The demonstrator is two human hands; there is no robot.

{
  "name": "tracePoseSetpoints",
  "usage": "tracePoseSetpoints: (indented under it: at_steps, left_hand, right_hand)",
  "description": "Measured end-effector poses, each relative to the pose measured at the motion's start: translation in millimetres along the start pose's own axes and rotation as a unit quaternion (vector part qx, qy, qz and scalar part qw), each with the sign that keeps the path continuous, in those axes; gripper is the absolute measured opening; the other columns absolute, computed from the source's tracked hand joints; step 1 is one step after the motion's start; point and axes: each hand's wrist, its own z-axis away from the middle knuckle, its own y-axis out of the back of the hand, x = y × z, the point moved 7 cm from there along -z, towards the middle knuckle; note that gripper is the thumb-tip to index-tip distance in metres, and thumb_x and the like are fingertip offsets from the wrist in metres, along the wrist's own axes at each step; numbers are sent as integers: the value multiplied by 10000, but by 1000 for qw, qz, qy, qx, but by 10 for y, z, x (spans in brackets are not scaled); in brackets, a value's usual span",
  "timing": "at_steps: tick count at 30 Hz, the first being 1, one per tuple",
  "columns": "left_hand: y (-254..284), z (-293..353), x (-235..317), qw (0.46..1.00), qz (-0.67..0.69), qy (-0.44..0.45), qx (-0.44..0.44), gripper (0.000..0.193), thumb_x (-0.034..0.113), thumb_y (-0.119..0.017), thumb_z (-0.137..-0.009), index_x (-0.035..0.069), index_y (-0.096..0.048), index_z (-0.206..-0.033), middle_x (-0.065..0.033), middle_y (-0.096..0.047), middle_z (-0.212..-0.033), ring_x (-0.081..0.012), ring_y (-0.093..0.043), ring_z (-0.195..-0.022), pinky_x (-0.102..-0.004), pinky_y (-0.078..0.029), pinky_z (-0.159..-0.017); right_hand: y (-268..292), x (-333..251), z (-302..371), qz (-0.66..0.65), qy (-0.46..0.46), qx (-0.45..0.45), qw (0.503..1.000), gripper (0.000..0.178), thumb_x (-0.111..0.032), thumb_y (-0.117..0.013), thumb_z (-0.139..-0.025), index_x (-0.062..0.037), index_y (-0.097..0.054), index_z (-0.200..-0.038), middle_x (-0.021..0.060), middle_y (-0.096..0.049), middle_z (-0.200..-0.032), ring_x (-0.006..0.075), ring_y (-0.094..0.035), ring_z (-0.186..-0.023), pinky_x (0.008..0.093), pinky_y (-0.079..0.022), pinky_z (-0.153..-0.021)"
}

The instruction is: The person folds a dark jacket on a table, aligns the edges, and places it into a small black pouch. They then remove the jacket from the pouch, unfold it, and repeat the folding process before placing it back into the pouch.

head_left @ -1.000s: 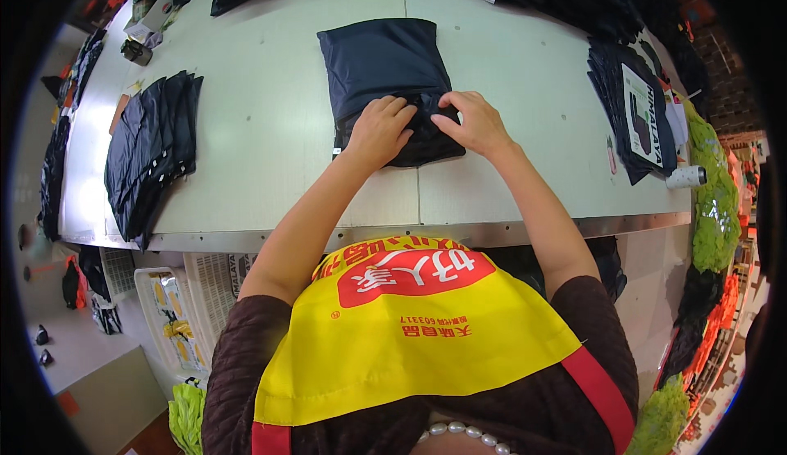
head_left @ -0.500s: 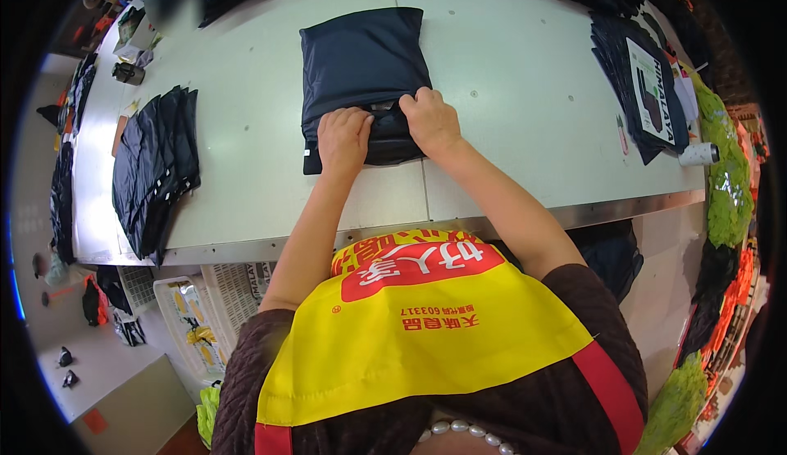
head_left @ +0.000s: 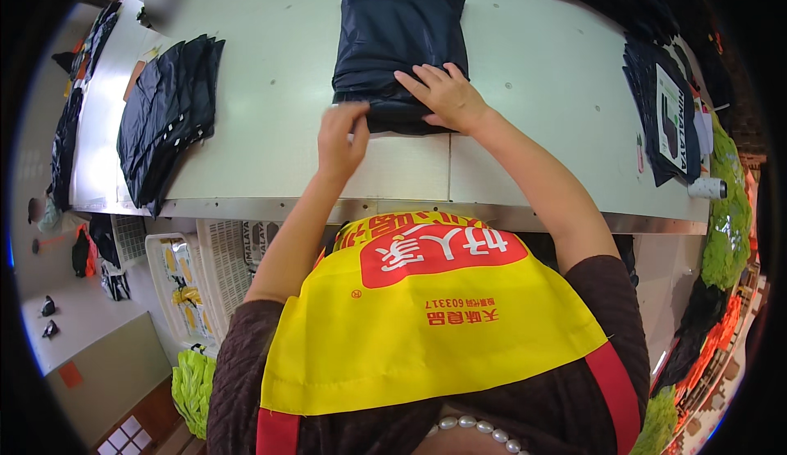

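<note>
Head view — the right hand [head_left: 451, 102] rests spread on the folded black fabric [head_left: 402, 33]; the left hand [head_left: 341, 137] curls at its near-left corner — whether gripping, I cannot tell.

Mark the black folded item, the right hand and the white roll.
Black folded item [head_left: 402, 33]: head view, its upper panel.
Right hand [head_left: 455, 101]: head view, back of the hand.
White roll [head_left: 703, 188]: head view, its white side.

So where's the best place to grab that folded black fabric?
Probably its far corners, one hand from each side: the folded black fabric lies flat and squarish on the table, and those corners show uncovered, while the right hand lies over its near right part.
</note>
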Motion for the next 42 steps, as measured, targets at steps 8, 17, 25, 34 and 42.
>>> tracePoseSetpoints:
  at_steps: [8,17,25,34,42]
  left_hand:
    - [-443,306,-48,973,-198,-15,-116,195,168,-593,-848,29,-616,-983,-118,-620,-1028,-284,-570,-985,-356,-455,-872]
    - [-714,-60,-274,902,-267,120,-318,223,267,-585,-864,67,-631,-950,-111,-621,-903,-286,-642,-797,-370,-517,-683]
    - [-279,-29,101,913,-238,86,-321,215,306,-662,-777,100,-627,-826,-78,-611,-843,-268,-633,-715,-401,-500,-621]
    - [-117,-63,65,888,-268,13,-375,210,308,-673,-748,107,-626,-788,-42,-636,-758,-240,-643,-679,-396,-497,-577]
    - [-476,89,177,840,-213,-21,-499,210,344,-647,-738,136,-650,-764,-69,-647,-728,-239,-646,-667,-407,-495,-570]
  right_hand:
    - [313,214,-358,-143,12,-71,987,778,-82,-693,-701,-92,-327,-1388,194,-621,-860,334,-617,-773,380,-504,-703]
    - [396,262,-497,-112,-12,-130,985,734,-130,-667,-704,-85,-361,-1369,198,-627,-917,345,-609,-872,399,-492,-781]
    - [428,-92,-189,5,-82,-255,963,877,-202,-726,-664,-131,-278,-1414,153,-498,-1245,304,-530,-1097,411,-462,-857]
    - [-39,-525,-279,-163,123,-43,978,353,-164,-620,-794,-127,-598,-1145,-6,-560,-1253,229,-481,-1157,379,-427,-855]
    - [-285,-531,-604,-218,85,-165,958,360,-225,-667,-761,-168,-647,-1116,-19,-603,-1162,276,-484,-1095,347,-464,-897]
